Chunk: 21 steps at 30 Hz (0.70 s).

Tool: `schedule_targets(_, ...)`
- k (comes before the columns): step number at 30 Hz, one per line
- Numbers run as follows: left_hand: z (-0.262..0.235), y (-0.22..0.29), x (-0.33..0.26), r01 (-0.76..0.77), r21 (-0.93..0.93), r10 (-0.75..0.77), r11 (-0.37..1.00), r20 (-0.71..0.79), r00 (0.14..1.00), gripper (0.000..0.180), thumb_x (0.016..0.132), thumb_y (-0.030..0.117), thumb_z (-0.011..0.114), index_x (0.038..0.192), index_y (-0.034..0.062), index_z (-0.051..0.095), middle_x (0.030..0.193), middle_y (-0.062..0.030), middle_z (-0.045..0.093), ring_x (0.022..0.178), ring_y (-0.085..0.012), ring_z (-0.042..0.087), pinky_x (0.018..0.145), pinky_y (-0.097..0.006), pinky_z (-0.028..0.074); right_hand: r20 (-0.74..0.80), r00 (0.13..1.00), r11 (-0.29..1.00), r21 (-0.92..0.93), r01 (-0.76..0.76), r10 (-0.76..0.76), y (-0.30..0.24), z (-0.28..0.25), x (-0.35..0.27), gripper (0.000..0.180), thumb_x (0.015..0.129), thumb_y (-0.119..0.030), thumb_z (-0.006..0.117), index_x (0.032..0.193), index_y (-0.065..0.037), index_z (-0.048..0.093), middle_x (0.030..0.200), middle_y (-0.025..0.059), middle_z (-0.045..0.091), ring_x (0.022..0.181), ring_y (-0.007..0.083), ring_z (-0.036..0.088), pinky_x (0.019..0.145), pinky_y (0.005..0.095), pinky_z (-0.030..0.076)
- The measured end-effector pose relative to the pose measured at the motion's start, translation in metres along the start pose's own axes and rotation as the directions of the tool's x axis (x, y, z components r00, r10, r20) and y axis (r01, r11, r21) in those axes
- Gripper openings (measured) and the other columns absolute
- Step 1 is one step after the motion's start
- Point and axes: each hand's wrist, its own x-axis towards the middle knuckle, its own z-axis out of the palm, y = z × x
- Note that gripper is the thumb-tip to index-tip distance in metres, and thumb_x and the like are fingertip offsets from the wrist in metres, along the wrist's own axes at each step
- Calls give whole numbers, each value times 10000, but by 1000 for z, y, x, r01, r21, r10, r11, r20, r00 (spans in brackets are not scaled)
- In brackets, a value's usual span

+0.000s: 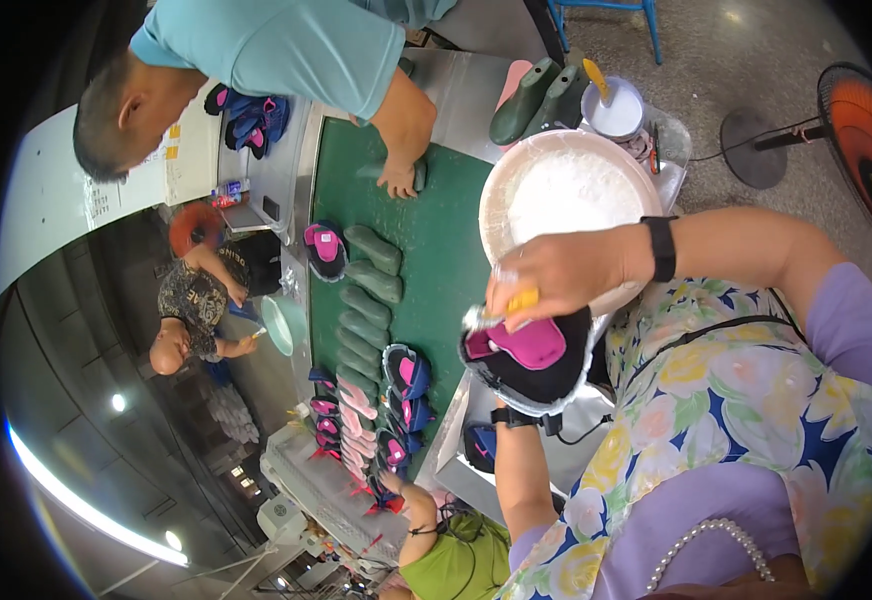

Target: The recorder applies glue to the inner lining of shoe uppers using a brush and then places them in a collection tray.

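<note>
My right hand [556, 275], with a black band at its wrist, is closed around a brush with a yellow handle [523, 299]. The brush's white-coated bristles [477, 318] touch the edge of a dark shoe upper [541, 376], whose inside shows a bright pink insole [533, 343]. From below, my left hand supports this upper; its fingers are hidden behind it, and only the left wrist [516, 416] with a dark band shows. Just beyond my right hand stands a wide, pale basin [493, 190] of white paste, partly covered by my forearm.
Ahead runs a green work belt [446, 240] with rows of green shoe lasts [366, 305], pink insoles [356, 425] and shoe uppers [406, 375]. A co-worker's hand [399, 177] rests on it. A small white pot [614, 118] with a brush, two dark lasts [536, 98] and a fan [864, 155] stand right.
</note>
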Motion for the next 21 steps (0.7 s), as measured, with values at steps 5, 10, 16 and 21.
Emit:
schedule_targets(5,6,-30,-7,29,83,-29,996,-3,1000,567,991,330,511,1467,66,354,1436,-135,468,1252,-292,528,1060,-426,455,182,981,966,-232,114,-72,11,11,10,233,910,-288,650,968,-71,591,876,92,602,783,281,645,692,374,515)
schedule_targets(10,-1,-32,-7,-19,119,23,993,-39,999,570,993,333,507,1471,68,347,1440,-136,463,1256,-292,524,1062,-427,453,118,954,961,-54,-273,277,24,-9,4,204,897,-228,671,918,-56,562,803,124,631,745,315,654,682,384,508)
schedule_targets(16,-10,-12,-7,-131,179,145,975,-70,987,573,995,336,502,1476,69,339,1445,-136,457,1261,-292,520,1065,-429,450,202,770,795,-129,-592,606,35,-19,-10,277,863,-267,689,887,-14,578,711,152,630,679,337,636,621,394,483)
schedule_targets(21,-18,11,-1,-238,255,264,937,-75,962,576,998,338,497,1480,71,332,1449,-136,452,1265,-292,516,1067,-430,448,13,752,748,-118,-654,659,64,-16,-44,230,855,-209,689,877,-14,570,797,172,643,751,341,632,683,399,477)
